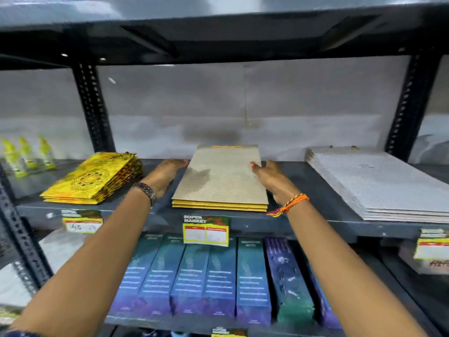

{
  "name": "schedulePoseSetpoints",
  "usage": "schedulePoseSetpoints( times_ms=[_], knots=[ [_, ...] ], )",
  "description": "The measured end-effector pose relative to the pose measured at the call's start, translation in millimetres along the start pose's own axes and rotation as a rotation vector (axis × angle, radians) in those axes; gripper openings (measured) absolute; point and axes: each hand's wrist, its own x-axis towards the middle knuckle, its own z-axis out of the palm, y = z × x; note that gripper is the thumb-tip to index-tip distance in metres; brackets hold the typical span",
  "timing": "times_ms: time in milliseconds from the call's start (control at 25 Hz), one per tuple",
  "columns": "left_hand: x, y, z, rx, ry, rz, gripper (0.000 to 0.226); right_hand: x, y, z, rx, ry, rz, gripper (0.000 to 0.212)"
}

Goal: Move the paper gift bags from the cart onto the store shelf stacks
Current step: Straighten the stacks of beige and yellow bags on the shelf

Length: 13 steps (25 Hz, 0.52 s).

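Left hand: the left hand [165, 175] lies open and flat against the left edge of the gold gift bag stack [220, 181], fingers stretched toward 12 o'clock, gripping nothing.
Right hand: the right hand [273, 180] is open too, thumb touching the stack's right edge, palm turned inward.
Why so placed: both palms bracket the stack from 9 and 3 o'clock, likely to square the bags (a judgement, not a thing seen).
Task's thing: the gold bags lie flat on the shelf [303, 190], front edge near the lip, a yellow handle showing at the far end.
Neighbours: yellow patterned bags [93, 181] sit at 9 o'clock of the gold stack, a wider silver bag stack [379, 183] at 3 o'clock, each well apart from it.
Further out: small yellow-green bottles [26, 154] stand at the far left.
Shelf below: at 6 o'clock, blue and purple boxes [218, 278] stand upright in a row behind a price tag [206, 231].
Cart: not in view.
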Motion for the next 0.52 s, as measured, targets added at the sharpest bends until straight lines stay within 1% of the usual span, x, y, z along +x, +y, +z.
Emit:
schedulePoseSetpoints(
  times_ms=[80, 160, 200, 280, 320, 440, 520],
  knots=[
    [-5, -6, 4, -0.093, -0.086, -0.026, 0.036, 4, 5, 13, -0.007, -0.018, 0.015, 0.052],
    [0, -12, 10, -0.088, -0.147, -0.013, 0.041, 17, 13, 20, -0.020, -0.023, 0.006, 0.050],
    [3, -12, 10, -0.055, -0.147, 0.005, 0.041, 23, 16, 22, -0.027, -0.017, 0.003, 0.051],
    [6, -14, 13, -0.010, -0.125, 0.040, 0.028, 31, 23, 25, -0.078, 0.004, -0.008, 0.050],
    [9, -17, 13, -0.015, -0.127, 0.039, 0.028, 34, 26, 25, -0.110, 0.008, -0.024, 0.047],
    [12, -22, 13, -0.025, -0.138, 0.016, 0.036, 40, 34, 27, -0.155, 0.021, -0.030, 0.042],
    [11, -20, 12, -0.036, -0.153, 0.019, 0.035, 40, 34, 25, -0.167, 0.007, -0.018, 0.045]
  ],
)
